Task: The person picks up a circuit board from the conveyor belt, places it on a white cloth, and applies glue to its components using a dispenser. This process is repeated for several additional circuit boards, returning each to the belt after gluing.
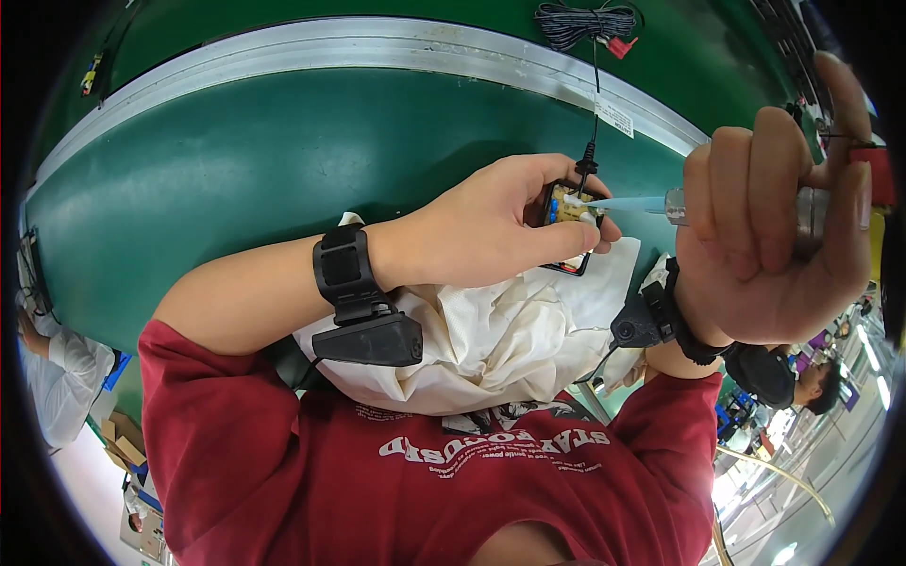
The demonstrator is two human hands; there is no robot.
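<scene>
While the left hand [491, 226] pinches a small board [564, 206], the right hand [769, 236] grips a syringe [736, 205] lying horizontally, blue tip [618, 203] pointing left onto the board.

Small circuit board [566, 206] (held), syringe [717, 203] tip touching

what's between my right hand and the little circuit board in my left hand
In the head view, only the pale blue nozzle tip of the dispenser gripped by your right hand bridges the gap, reaching the circuit board held in your left hand.
</scene>
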